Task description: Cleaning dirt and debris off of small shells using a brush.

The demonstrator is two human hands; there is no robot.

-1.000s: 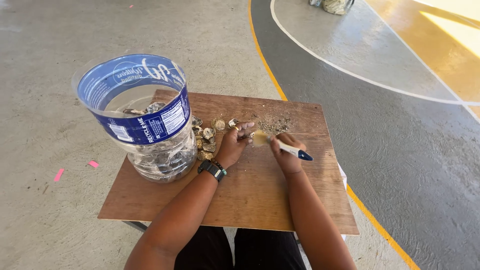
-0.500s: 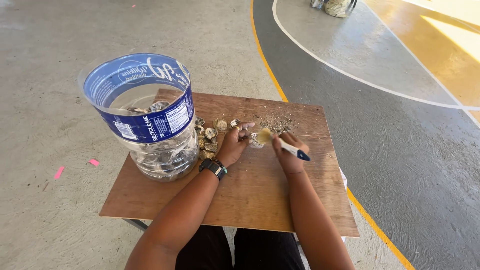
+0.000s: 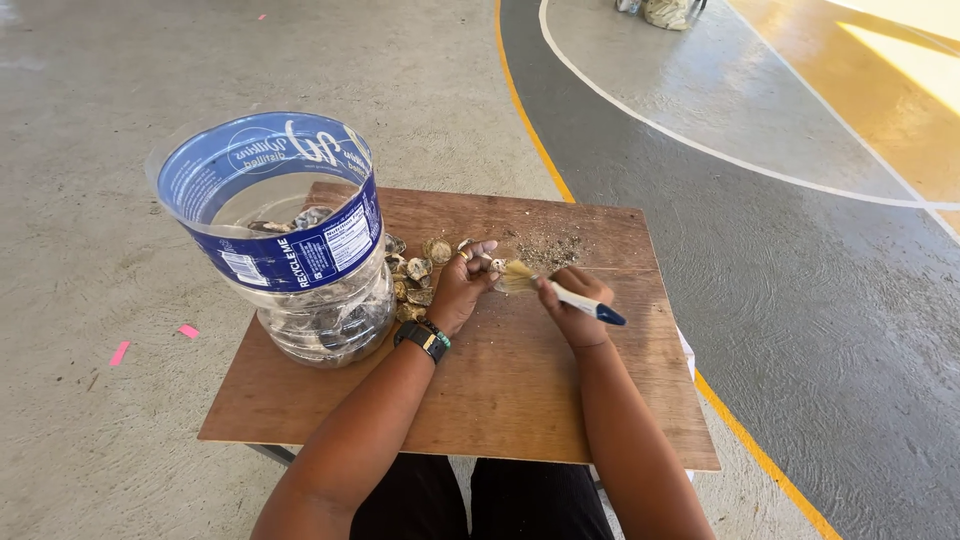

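Observation:
My left hand (image 3: pixel 462 288), with a black watch on the wrist, pinches a small shell (image 3: pixel 497 265) over a wooden board (image 3: pixel 520 380). My right hand (image 3: pixel 574 305) grips a small brush (image 3: pixel 560 291) with a white and blue handle, and its pale bristles touch the shell. A pile of shells (image 3: pixel 413 275) lies on the board just left of my left hand. A patch of grit (image 3: pixel 548 247) is spread on the board beyond the brush.
A large cut-open clear plastic jug (image 3: pixel 285 235) with a blue label stands on the board's left side, holding water and shells. The board sits low over a concrete floor with yellow and white painted lines. Pink tape scraps (image 3: pixel 120 352) lie on the floor at left.
The brush has shifted slightly across the shell between my hands. The view has drifted a little; the jug and shell pile have not moved.

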